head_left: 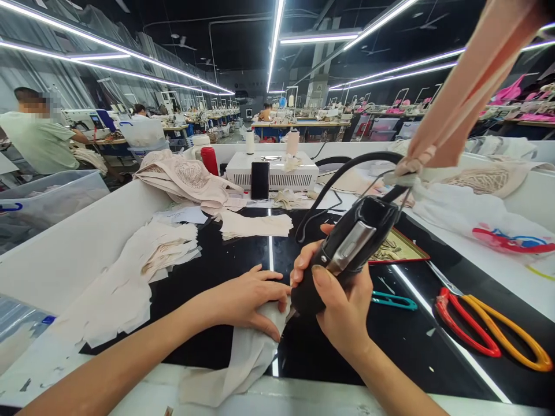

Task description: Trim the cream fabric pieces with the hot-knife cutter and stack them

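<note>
My right hand [342, 300] is wrapped around a black corded hand tool [353, 245] with a silver metal plate on its side. A pink fabric strip [459, 98] is tied near the tool's cord end and runs up out of view. My left hand [254, 300] holds a pale fabric piece [254, 352] against the black work surface, thumb and fingers around its upper end. The fabric's lower end hangs over the white front edge. Its upper end meets the tool's lower end, and the exact contact there is hidden by my hands.
Stacked pale fabric pieces [117, 283] lie left, with a smaller stack [255, 225] ahead. Scissors [489, 329], a teal thread snipper [394, 300] and a tray of small parts [403, 245] are right. Behind stand a phone [260, 180] and a white vented box [236, 173]. A person [39, 136] sits far left.
</note>
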Demonstrator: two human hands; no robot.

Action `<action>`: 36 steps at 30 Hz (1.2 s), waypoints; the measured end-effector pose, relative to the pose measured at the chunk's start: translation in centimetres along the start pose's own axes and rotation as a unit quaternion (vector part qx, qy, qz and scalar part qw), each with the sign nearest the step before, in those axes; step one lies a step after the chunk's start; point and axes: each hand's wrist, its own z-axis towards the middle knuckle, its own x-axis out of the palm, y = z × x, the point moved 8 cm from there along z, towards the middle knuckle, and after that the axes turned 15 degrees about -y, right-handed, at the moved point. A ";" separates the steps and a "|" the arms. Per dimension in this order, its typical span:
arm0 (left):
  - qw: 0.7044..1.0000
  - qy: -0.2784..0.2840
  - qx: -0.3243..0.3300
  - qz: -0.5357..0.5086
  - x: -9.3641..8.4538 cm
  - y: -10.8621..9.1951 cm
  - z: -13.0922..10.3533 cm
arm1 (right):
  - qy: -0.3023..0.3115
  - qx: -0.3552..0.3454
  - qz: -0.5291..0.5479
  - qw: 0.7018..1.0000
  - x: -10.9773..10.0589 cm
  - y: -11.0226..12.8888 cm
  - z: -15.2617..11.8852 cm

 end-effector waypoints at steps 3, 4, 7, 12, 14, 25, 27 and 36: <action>1.000 0.005 -0.001 0.004 0.0 0.1 0.0 | 0.008 -0.003 0.010 1.000 0.0 0.1 -0.5; 1.000 0.005 -0.001 0.007 0.0 0.1 0.0 | 0.012 -0.005 0.011 1.000 0.0 0.1 -0.6; 1.000 0.002 0.002 0.010 0.1 0.1 0.0 | 0.013 0.000 0.008 1.000 -0.1 -0.2 -1.0; 1.000 -0.001 0.014 0.004 0.3 0.1 0.2 | 0.015 0.001 0.001 1.000 0.0 -0.5 -1.1; 1.000 -0.011 0.021 0.012 0.0 -0.1 -0.1 | 0.018 -0.003 0.002 1.000 0.1 -0.3 -0.8; 0.962 -0.163 -0.013 0.219 0.0 -3.8 -6.5 | -0.005 -0.009 -0.006 1.000 -1.0 0.3 1.0; 0.962 -0.163 -0.007 0.220 0.4 -3.5 -7.1 | -0.004 -0.011 -0.011 1.000 -0.9 0.2 1.1; 0.978 -0.163 0.059 0.116 -2.2 -2.4 -6.7 | 0.013 -0.013 -0.016 1.000 -0.7 0.2 0.9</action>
